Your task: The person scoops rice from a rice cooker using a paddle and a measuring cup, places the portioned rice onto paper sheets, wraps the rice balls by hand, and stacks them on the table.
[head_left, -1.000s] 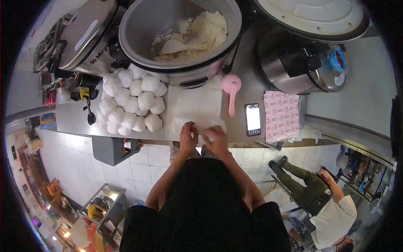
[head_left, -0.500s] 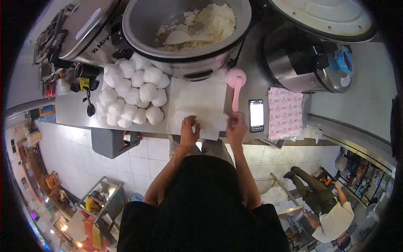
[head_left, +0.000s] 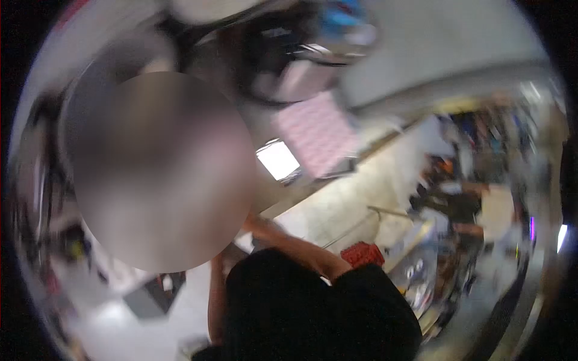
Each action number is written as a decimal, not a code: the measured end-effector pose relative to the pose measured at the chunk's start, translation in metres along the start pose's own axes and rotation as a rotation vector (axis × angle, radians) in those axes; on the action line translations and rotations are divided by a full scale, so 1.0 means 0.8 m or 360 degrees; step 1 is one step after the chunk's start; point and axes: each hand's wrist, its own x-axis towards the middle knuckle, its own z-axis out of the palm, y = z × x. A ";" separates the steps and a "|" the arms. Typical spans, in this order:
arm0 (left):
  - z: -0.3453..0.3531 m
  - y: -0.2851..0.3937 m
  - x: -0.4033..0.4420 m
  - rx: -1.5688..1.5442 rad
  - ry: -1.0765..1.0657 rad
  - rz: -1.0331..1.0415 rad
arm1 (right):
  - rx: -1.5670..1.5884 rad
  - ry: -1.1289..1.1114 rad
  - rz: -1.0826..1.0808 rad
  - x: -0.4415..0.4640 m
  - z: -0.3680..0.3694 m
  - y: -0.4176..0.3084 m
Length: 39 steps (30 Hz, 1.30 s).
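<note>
A large blurred oval covers the middle-left of the head view and hides both of my hands. My right forearm (head_left: 295,245) reaches up and left under it. Only a strip of my left forearm (head_left: 217,295) shows, below the oval. What either hand holds or touches is hidden. To the right of the oval, a phone with a bright screen (head_left: 278,160) lies on the counter. Beside it is a stack of pink patterned wrapping paper (head_left: 318,133), smeared by motion.
A dark rice cooker (head_left: 265,57) stands behind the paper, with a blue item (head_left: 342,17) near it. Below the counter sits a dark grey box (head_left: 147,298). Another person (head_left: 495,210) is at the right, past a metal cart. Something red (head_left: 363,254) shows by my right sleeve.
My view has swung and tilted, shifting the phone and paper leftward in it. Half a second ago both hands were on white paper at the counter's edge; now they are covered.
</note>
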 end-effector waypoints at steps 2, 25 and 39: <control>-0.011 -0.004 0.032 -0.0575 -0.0013 -0.0215 | -0.0176 0.0007 -0.0389 0.034 0.067 0.077; -0.077 0.042 0.027 0.2041 -0.0486 0.1554 | -0.0584 0.0128 -0.1061 0.007 0.023 0.077; -0.095 -0.034 0.090 0.1597 -0.0601 0.1400 | -0.0308 -0.0116 -0.0486 0.055 -0.019 0.035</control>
